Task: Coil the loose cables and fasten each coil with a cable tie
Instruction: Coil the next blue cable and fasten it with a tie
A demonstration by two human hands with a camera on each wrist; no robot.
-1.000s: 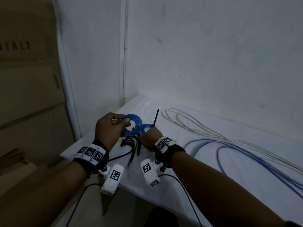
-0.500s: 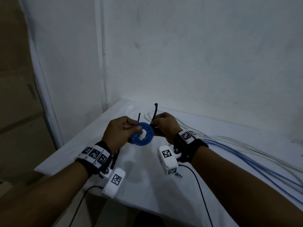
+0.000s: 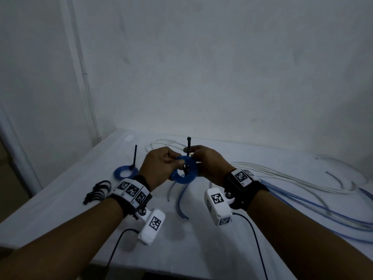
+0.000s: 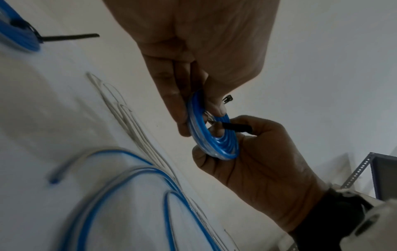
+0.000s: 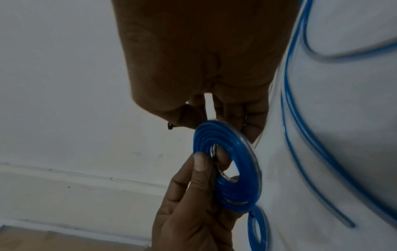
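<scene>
The blue coil [image 3: 184, 170] is held above the tabletop [image 3: 60, 201] between both hands. The left hand [image 3: 159, 166] pinches the coil's left rim between thumb and fingers. The right hand [image 3: 210, 164] grips a black cable tie [image 3: 188, 147] that passes through the coil's centre, apparently not yet looped closed. A tied blue coil [image 3: 125, 172] lies left of the held coil. Loose blue and white cables [image 3: 302, 201] lie to its right.

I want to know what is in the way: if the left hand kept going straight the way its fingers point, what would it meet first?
Probably the right hand. The left hand points across the blue coil it pinches, and the right hand's fingers hold the coil's far side; depth looks close.
</scene>
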